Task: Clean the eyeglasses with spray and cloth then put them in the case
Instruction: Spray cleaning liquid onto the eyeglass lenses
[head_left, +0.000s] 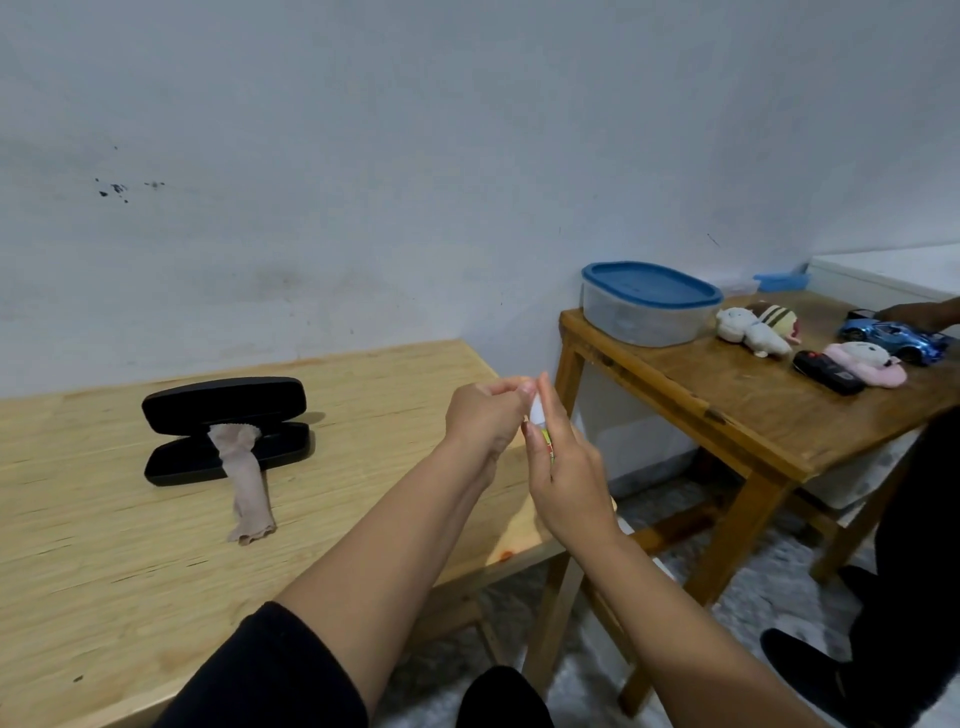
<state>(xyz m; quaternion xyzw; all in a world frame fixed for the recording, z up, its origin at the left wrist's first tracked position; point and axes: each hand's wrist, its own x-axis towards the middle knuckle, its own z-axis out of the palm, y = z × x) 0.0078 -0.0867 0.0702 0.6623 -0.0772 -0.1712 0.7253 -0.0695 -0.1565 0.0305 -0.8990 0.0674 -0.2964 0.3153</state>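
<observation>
A black eyeglass case (227, 430) lies open on the light wooden table (130, 545), at the left. A beige cleaning cloth (245, 480) hangs out of the case onto the tabletop. My right hand (563, 467) holds a small white spray bottle (540, 423) with a green and red label, upright over the table's right edge. My left hand (485, 415) pinches the bottle's top with its fingertips. The eyeglasses are not in view.
A darker wooden table (753, 395) stands to the right with a blue-lidded plastic box (649, 304), plush toys (758, 327), a blue toy car (893, 338) and a black remote (826, 371). Another person's hand (914, 312) and dark legs are at the far right.
</observation>
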